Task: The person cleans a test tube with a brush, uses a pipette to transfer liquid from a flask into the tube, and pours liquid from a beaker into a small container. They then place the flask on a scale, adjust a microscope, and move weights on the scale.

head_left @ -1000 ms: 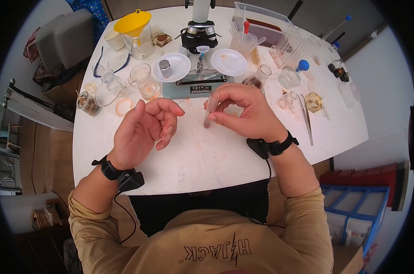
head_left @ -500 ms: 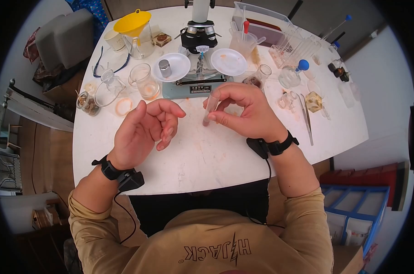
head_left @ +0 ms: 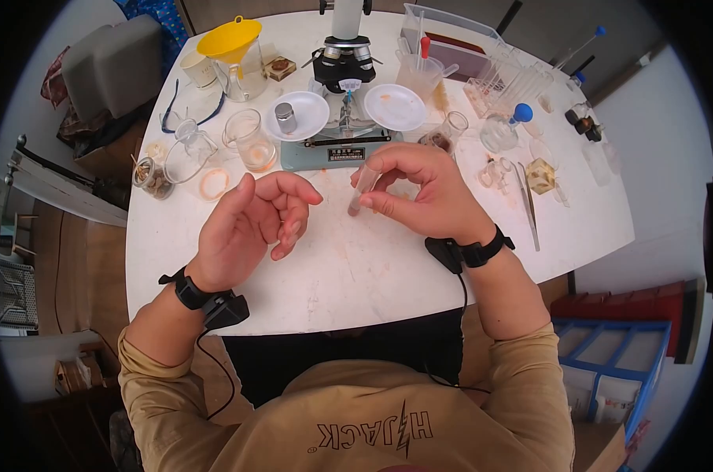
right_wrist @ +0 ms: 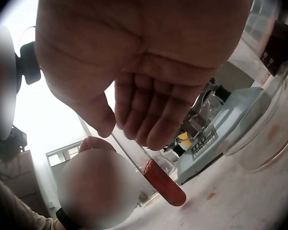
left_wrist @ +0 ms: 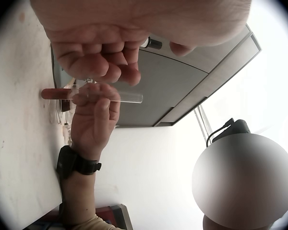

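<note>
My right hand (head_left: 431, 193) pinches a clear glass test tube (head_left: 364, 181) between thumb and fingertips. In the right wrist view, red liquid (right_wrist: 165, 184) fills the tube's rounded lower end. The tube stands close to upright, leaning a little, its bottom close over the white table. To its left, my left hand (head_left: 250, 224) is held up with relaxed, slightly bent fingers and nothing in it. Both hands are in front of a balance scale (head_left: 325, 156) with two white pans; a metal weight (head_left: 285, 119) sits on the left pan.
A microscope (head_left: 345, 63) stands behind the balance. Glass beakers (head_left: 250, 141), a jar (head_left: 152, 179) and a yellow funnel (head_left: 229, 39) are on the left. At right are a flask with a blue stopper (head_left: 499, 132), tweezers (head_left: 528, 208) and a rack of test tubes (head_left: 514, 82).
The lower end of the test tube has shifted slightly up and left. Both hands stay almost in place.
</note>
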Available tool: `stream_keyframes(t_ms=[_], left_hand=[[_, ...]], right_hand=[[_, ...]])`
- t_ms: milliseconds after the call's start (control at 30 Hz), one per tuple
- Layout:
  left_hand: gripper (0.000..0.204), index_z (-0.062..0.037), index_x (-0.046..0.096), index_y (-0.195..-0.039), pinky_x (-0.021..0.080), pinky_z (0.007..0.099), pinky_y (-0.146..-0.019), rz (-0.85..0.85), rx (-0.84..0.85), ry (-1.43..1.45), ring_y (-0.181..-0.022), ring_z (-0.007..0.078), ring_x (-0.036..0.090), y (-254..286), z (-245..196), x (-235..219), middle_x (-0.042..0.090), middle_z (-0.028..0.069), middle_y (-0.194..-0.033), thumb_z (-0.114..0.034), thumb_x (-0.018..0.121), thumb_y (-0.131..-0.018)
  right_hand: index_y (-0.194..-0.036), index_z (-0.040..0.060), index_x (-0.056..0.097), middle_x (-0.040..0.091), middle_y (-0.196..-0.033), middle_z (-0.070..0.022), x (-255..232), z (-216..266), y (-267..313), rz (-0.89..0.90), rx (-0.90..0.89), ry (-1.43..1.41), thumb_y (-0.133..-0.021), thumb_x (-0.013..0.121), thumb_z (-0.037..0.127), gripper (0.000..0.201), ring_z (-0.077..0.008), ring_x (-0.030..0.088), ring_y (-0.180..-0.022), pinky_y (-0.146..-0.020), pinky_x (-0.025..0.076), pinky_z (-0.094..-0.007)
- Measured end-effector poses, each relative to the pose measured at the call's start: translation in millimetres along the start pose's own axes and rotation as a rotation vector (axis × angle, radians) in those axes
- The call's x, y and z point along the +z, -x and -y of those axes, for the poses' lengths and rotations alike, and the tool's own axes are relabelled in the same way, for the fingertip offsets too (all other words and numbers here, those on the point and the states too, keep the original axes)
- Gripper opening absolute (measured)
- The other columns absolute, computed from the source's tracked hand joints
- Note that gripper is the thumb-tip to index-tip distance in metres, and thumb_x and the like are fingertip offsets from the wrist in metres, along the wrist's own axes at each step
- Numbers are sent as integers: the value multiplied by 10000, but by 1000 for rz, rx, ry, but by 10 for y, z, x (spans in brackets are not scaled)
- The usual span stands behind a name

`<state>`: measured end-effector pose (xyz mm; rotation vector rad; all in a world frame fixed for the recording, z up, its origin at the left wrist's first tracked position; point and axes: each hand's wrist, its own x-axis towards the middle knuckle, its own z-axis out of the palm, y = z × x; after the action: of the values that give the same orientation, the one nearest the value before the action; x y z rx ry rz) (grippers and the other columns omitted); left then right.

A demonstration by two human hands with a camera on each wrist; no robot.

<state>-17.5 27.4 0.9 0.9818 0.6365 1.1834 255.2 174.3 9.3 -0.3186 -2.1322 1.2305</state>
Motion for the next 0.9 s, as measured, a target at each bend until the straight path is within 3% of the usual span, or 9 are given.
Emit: stream_keyframes(t_ms=[900], left_hand=[[841, 29, 651, -1364, 424, 262, -656, 3, -38, -36, -767, 110, 511, 7, 1, 34, 577, 8, -895, -683, 237, -1195]], right_hand=[[-1021, 44, 751, 766, -980, -32, -8, 6, 3, 15, 22, -15, -979, 870, 38, 126, -143, 760, -900, -817, 596, -303]])
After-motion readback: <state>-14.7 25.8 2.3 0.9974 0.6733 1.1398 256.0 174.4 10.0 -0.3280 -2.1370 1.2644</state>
